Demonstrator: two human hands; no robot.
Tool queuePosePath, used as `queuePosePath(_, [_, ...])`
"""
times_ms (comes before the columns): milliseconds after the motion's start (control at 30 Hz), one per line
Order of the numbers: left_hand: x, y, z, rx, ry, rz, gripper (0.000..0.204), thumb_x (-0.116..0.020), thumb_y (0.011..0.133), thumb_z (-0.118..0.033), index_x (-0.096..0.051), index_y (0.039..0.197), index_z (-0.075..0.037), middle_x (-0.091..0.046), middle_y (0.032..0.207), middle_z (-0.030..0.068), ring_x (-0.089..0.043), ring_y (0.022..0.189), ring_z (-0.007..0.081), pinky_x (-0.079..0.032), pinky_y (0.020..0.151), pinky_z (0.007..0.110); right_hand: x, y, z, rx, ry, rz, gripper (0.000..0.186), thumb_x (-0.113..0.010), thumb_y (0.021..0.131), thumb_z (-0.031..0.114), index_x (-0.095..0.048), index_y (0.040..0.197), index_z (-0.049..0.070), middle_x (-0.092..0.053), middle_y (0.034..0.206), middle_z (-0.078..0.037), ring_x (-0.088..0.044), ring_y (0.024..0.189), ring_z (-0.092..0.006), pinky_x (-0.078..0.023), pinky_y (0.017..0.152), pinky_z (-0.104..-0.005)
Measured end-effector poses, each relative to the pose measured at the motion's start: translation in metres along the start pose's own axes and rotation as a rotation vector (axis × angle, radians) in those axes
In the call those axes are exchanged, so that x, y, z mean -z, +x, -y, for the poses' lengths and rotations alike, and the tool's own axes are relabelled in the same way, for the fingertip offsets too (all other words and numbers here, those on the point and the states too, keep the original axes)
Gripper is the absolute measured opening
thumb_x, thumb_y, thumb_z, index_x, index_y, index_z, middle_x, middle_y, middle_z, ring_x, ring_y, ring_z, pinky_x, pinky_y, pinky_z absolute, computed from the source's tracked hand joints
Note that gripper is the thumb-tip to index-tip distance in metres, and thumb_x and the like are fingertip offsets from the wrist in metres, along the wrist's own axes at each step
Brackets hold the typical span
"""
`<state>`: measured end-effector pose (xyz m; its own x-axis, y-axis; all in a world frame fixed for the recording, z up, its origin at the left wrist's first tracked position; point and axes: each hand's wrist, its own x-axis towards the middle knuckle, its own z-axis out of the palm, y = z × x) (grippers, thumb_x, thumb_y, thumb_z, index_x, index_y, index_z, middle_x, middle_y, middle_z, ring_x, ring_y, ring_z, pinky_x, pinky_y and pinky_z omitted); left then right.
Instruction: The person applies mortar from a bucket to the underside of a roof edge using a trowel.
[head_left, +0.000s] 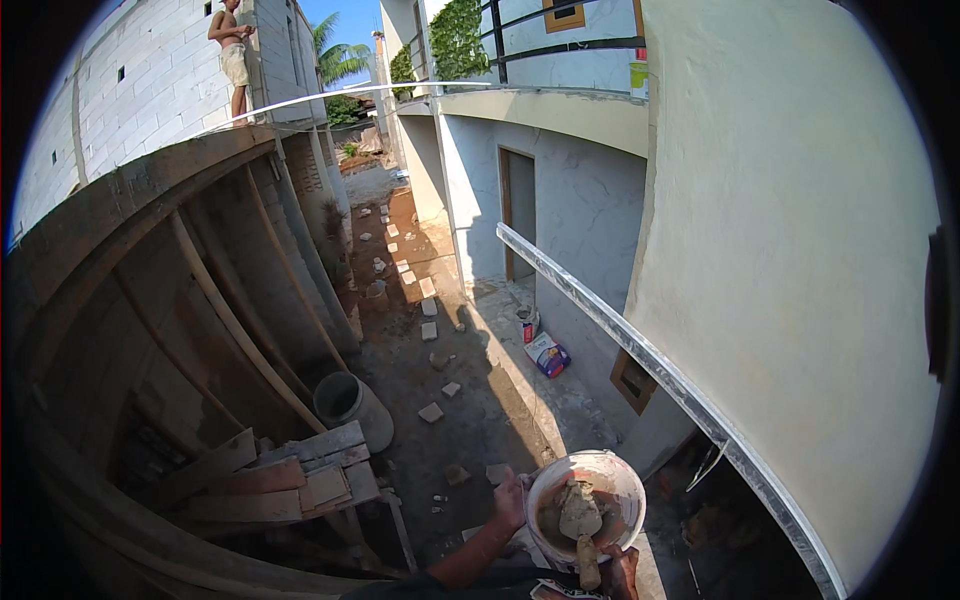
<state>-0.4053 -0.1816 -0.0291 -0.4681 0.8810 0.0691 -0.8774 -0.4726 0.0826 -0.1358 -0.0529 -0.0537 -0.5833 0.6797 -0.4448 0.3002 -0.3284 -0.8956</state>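
Observation:
A white plastic bucket (pixel 638 490) is at the lower middle of the head view, with some grey-brown wet mix inside. My left hand (pixel 508 503) grips its left side. On the near right, my right hand (pixel 622 572) is curled at the rim, closed on the bucket. Lying in the bucket is a trowel (pixel 580 515), its blade smeared with mix. The wooden handle leans over the near rim beside my right fingers; whether they also touch it is unclear.
A long pale straightedge bar (pixel 640 350) slants along the plastered wall (pixel 790 250) at right. Far below are a large grey bucket (pixel 372 415), planks (pixel 290 490), scattered blocks (pixel 430 412) and a cement bag (pixel 547 354). Another person (pixel 233 60) stands on a ledge at upper left.

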Motion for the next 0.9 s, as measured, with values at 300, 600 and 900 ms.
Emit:
queuePosePath(300, [0.017,0.009,0.007,-0.301,-0.635,-0.465,0.029,-0.059,0.092,-0.024,-0.048,0.098,0.002,-0.053,0.126,0.0219,-0.048,0.123,0.0393,-0.031,0.11,0.055,0.009,0.003,-0.01,0.02,0.03,-0.051,0.035,-0.063,0.082,0.02,-0.057,0.105,-0.006,-0.065,0.08,-0.015,-0.063,0.058,-0.0233,-0.052,0.047,-0.0359])
queuePosePath(600, [-0.079,0.022,0.003,-0.129,-0.093,-0.085,0.019,-0.059,0.091,-0.02,-0.06,0.087,-0.002,-0.062,0.112,0.0177,-0.053,0.117,0.0298,-0.035,0.11,0.043,0.015,-0.007,-0.029,0.043,0.103,-0.112,0.033,-0.062,0.08,0.016,-0.058,0.104,-0.007,-0.066,0.079,-0.015,-0.062,0.058,-0.0241,-0.052,0.048,-0.0362])
queuePosePath(900, [-0.129,0.047,0.061,-0.098,1.833,0.555,0.023,-0.072,0.08,-0.013,-0.067,0.098,0.0,-0.064,0.103,0.0146,-0.061,0.1,0.031,-0.047,0.091,0.037,-0.02,-0.064,0.07,-0.128,0.417,-0.3,0.03,-0.06,0.082,0.015,-0.063,0.084,-0.015,-0.065,0.068,-0.023,-0.066,0.053,-0.0276,-0.052,0.039,-0.0337])
